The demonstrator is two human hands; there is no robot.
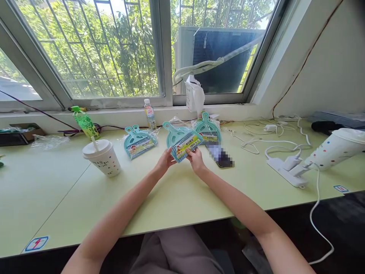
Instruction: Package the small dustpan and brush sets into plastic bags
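while the left hand (164, 163) grips one side and the right hand (197, 161) pinches the lower edge, the wrapped dustpan set (179, 137) tilts mid-frame over the table (171, 201), probably keeping its label readable.

There are three packaged dustpans (182, 139), two cups (102, 158), two bottles (149, 114).

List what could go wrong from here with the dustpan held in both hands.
The left hand and right hand hold the middle dustpan close to the right dustpan; their loose wrappers might catch, and the phone in front could get nudged.

The cup stands near the left arm, so a wide swing might tip it.

The white cable hangs past the table edge and could snag.
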